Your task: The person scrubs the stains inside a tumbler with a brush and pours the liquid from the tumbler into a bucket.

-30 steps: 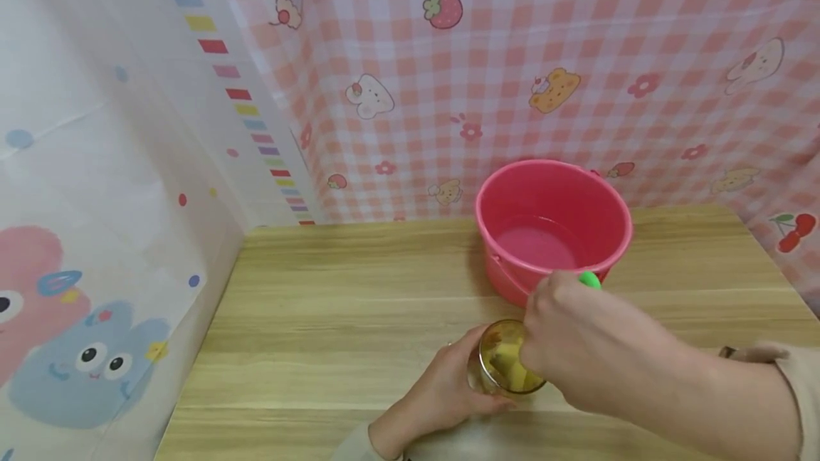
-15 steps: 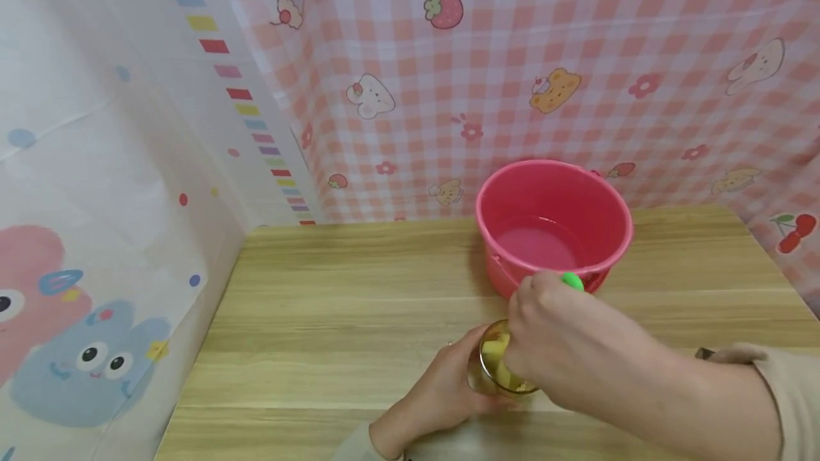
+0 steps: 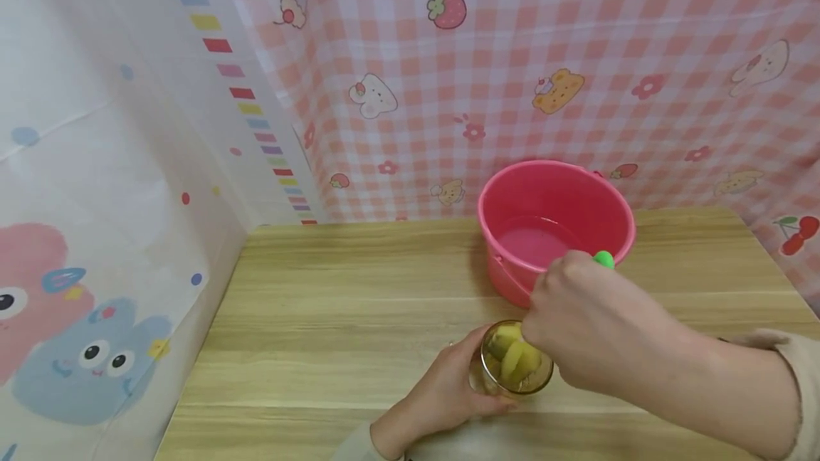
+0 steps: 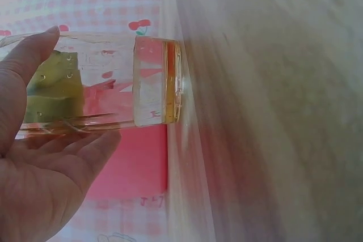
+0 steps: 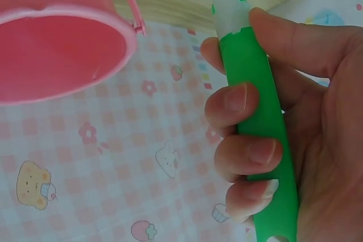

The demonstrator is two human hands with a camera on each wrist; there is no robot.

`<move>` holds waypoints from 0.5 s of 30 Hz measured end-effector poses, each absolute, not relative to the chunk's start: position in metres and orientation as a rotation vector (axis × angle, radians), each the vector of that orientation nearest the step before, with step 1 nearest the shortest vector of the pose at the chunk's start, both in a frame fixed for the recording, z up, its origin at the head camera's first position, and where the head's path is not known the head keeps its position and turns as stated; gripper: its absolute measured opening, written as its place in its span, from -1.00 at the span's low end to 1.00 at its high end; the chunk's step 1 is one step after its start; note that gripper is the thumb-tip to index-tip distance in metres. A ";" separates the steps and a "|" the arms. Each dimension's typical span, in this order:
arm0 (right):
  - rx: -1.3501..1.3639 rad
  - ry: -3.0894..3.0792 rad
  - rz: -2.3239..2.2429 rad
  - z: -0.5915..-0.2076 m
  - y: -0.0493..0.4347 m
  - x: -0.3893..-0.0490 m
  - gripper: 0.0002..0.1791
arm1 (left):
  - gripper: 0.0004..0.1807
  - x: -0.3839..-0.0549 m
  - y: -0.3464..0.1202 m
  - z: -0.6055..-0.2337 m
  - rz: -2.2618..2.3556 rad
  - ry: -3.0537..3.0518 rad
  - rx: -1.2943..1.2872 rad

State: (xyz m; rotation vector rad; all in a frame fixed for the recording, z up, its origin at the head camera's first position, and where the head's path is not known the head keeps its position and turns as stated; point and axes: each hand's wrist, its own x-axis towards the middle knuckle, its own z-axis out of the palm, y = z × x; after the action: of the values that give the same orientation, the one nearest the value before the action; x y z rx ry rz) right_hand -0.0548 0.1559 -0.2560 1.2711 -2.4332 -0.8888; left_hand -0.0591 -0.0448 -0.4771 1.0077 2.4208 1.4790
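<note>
At lower centre of the frame, left hand (image 3: 442,388) gripped the glass (image 4: 110,80), right hand (image 3: 592,322) held the green handle (image 5: 266,116), pink bucket (image 3: 554,194) stood right of centre.

The handle (image 5: 249,66) is bright green with a whitish neck (image 5: 231,12), the sponge (image 3: 522,360) yellow, the glass (image 4: 150,80) clear with an amber tint, the bucket (image 3: 551,194) plain pink. Pale wood grain covers the desk (image 3: 320,304); strawberries and flowers dot the pink-and-white checked curtain (image 3: 416,55).
</note>
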 end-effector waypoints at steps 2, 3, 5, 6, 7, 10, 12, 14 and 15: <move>1.266 -2.447 -0.869 -0.256 0.158 -0.054 -0.65 | 0.07 -0.059 -0.045 -0.477 1.476 2.426 0.998; 1.264 -2.450 -0.864 -0.256 0.159 -0.053 -0.65 | 0.08 -0.059 -0.044 -0.477 1.475 2.430 0.998; 1.262 -2.465 -0.857 -0.255 0.161 -0.051 -0.65 | 0.08 -0.058 -0.044 -0.477 1.471 2.438 1.003; 1.264 -2.469 -0.859 -0.254 0.161 -0.050 -0.65 | 0.08 -0.058 -0.044 -0.477 1.469 2.443 1.004; 1.266 -2.473 -0.861 -0.253 0.162 -0.050 -0.64 | 0.08 -0.058 -0.044 -0.477 1.467 2.447 1.006; 1.268 -2.483 -0.866 -0.252 0.163 -0.046 -0.64 | 0.08 -0.058 -0.044 -0.477 1.462 2.453 1.002; 1.269 -2.479 -0.863 -0.252 0.164 -0.045 -0.65 | 0.08 -0.058 -0.044 -0.477 1.458 2.456 1.000; 1.270 -2.474 -0.853 -0.253 0.163 -0.043 -0.66 | 0.08 -0.058 -0.044 -0.476 1.456 2.459 1.002; 1.272 -2.474 -0.847 -0.253 0.163 -0.042 -0.66 | 0.09 -0.057 -0.044 -0.476 1.454 2.462 1.003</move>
State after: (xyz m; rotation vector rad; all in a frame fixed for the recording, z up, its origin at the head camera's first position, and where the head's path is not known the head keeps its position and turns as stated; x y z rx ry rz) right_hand -0.0423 0.1631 -0.2531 1.2718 -2.4744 -0.8470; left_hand -0.0575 -0.0445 -0.4763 1.0031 2.4615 1.4538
